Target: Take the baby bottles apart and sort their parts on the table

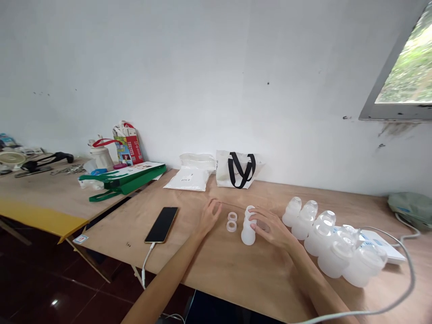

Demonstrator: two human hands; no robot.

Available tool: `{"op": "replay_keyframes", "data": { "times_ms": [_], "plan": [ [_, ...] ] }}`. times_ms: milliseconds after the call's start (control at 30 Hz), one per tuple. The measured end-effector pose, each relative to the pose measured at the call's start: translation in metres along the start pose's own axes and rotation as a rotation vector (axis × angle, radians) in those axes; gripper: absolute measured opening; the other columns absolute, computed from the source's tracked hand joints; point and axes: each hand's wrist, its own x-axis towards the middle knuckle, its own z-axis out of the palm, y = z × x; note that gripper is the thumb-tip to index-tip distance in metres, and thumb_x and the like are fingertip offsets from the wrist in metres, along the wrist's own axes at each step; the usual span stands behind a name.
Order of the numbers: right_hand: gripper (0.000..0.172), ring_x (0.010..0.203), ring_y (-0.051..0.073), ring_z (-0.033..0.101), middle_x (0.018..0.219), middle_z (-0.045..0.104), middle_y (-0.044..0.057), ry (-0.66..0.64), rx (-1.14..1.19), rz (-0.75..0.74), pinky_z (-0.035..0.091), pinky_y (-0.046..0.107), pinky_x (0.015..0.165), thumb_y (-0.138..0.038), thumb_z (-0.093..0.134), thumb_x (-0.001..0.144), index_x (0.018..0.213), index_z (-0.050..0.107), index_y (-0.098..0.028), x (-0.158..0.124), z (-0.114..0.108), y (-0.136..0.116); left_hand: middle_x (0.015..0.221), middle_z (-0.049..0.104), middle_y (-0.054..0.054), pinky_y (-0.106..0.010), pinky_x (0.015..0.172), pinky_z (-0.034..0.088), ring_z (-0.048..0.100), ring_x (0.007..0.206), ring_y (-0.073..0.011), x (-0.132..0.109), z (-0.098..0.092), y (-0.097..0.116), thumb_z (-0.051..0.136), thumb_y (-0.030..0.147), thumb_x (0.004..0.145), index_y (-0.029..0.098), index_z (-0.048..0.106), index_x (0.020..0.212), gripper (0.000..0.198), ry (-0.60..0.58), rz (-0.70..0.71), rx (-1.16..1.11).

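Observation:
A frosted white baby bottle [249, 235] stands upright on the wooden table in front of me. My right hand [272, 228] is at its right side, the fingers bent against the upper part and the thumb lower down. Left of the bottle lie two translucent white rings [231, 226], one just behind the other. Beyond these rings to the left, my left hand [209, 217] rests at the tabletop with fingers loosely apart and nothing visible in them. On the right, several similar bottles [324, 234] with clear domed caps stand close together.
A black phone [162, 225] with a white cable lies left on the table [216, 265]. White packages [189, 179] and a bag with black handles [224, 175] sit by the wall. A white device [384, 247] and grey cable are at right; a green bag [135, 177] is at left.

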Motion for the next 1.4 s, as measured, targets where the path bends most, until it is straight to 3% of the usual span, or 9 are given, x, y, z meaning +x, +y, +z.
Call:
{"op": "replay_keyframes", "data": {
  "times_ms": [133,267,400,467,667,933,1100,1233,1400],
  "plan": [
    [0.031,0.129,0.027,0.061,0.132,0.070,0.004,0.001,0.002,0.064,0.046,0.051,0.114,-0.040,0.046,0.104,0.129,0.063,-0.030,-0.003,0.001,0.005,0.139,0.050,-0.011,-0.042,0.116,0.038,0.048,0.135,-0.0272,0.007,-0.008,-0.023,0.060,0.038,0.093,0.024,0.051,0.127,0.038,0.126,-0.114,0.035],
    [0.039,0.129,0.026,0.061,0.139,0.065,0.006,0.018,0.001,0.142,0.054,0.045,0.104,-0.036,0.035,0.107,0.141,0.054,-0.029,-0.006,0.002,0.012,0.134,0.056,-0.012,-0.046,0.112,0.042,0.054,0.129,-0.0295,0.007,-0.003,-0.043,0.071,0.034,0.082,0.023,0.049,0.129,0.053,0.051,-0.199,0.037],
    [0.038,0.110,0.024,0.071,0.129,0.070,0.006,0.025,0.016,0.170,0.060,0.041,0.090,-0.031,0.032,0.107,0.137,0.056,-0.029,-0.006,0.006,0.018,0.122,0.066,-0.009,-0.044,0.107,0.047,0.063,0.117,-0.0269,0.005,0.003,-0.053,0.061,0.027,0.087,0.024,0.051,0.130,0.044,-0.035,-0.230,0.016],
    [0.037,0.107,0.023,0.072,0.128,0.071,0.006,0.029,0.026,0.166,0.061,0.039,0.088,-0.030,0.033,0.106,0.132,0.059,-0.030,-0.005,0.010,0.021,0.120,0.068,-0.008,-0.043,0.105,0.048,0.064,0.115,-0.0262,0.004,0.003,-0.054,0.058,0.028,0.089,0.025,0.053,0.129,0.040,-0.064,-0.227,0.003],
    [0.033,0.126,0.023,0.063,0.138,0.066,0.006,0.088,0.054,0.158,0.053,0.043,0.105,-0.029,0.038,0.105,0.123,0.066,-0.029,0.001,0.021,0.028,0.122,0.072,-0.005,-0.039,0.101,0.052,0.066,0.114,-0.0261,0.002,-0.001,-0.044,0.063,0.037,0.089,0.026,0.064,0.120,0.033,-0.147,-0.165,-0.048],
    [0.034,0.129,0.027,0.061,0.148,0.057,0.006,0.119,0.104,0.210,0.053,0.047,0.105,-0.036,0.047,0.103,0.134,0.061,-0.032,-0.001,0.019,0.023,0.122,0.075,-0.006,-0.039,0.103,0.052,0.067,0.114,-0.0256,0.005,-0.002,-0.043,0.053,0.037,0.095,0.024,0.074,0.115,0.031,-0.177,-0.121,-0.078],
    [0.039,0.135,0.030,0.054,0.144,0.059,0.006,0.263,0.160,0.363,0.043,0.052,0.114,-0.046,0.045,0.103,0.138,0.056,-0.033,-0.008,0.011,0.030,0.126,0.073,-0.006,-0.037,0.101,0.053,0.068,0.112,-0.0247,0.004,-0.003,-0.037,0.052,0.041,0.098,0.024,0.074,0.117,0.035,-0.191,-0.076,-0.095],
    [0.040,0.127,0.029,0.059,0.134,0.066,0.008,0.322,0.269,0.472,0.046,0.050,0.110,-0.051,0.040,0.104,0.127,0.064,-0.029,-0.018,0.012,0.045,0.126,0.072,-0.007,-0.038,0.106,0.050,0.066,0.116,-0.0250,0.004,-0.004,-0.033,0.049,0.041,0.100,0.022,0.076,0.116,0.037,-0.202,-0.038,-0.107],
    [0.036,0.102,0.028,0.071,0.111,0.077,0.006,0.174,0.419,0.464,0.055,0.042,0.093,-0.054,0.054,0.096,0.098,0.076,-0.025,-0.025,0.026,0.055,0.122,0.073,-0.008,-0.037,0.102,0.052,0.067,0.111,-0.0244,0.005,-0.004,-0.030,0.049,0.040,0.101,0.022,0.077,0.111,0.035,-0.212,-0.015,-0.115]
  ]
}}
